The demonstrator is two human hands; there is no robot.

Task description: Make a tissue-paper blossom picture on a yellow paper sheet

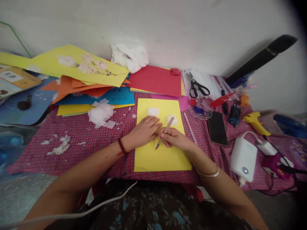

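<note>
Fingers of the right hand [176,139] are closed around a slim paintbrush [169,124], held slantwise so that its dark tip points down towards the table's near edge; whether the tip touches the paper, I cannot tell. Those of the left hand [144,132] grip nothing: they lie loosely stretched out on the yellow sheet [155,161], their ends close against the right hand. That sheet sits at the middle of the table [80,126], just in from its near edge, and carries two fluffy white tufts, the left tuft [153,111] just beyond the left fingers and the right tuft [174,120] partly behind the brush handle. Towards the table's left edge are a heap of white scraps [100,114] and smaller bits [61,147]. Red paper [153,83] lies along the far edge, with black scissors [198,88] nearer the far right corner. Right of the sheet rests a phone [217,128], and a white power bank [244,156] is by the near right corner
</note>
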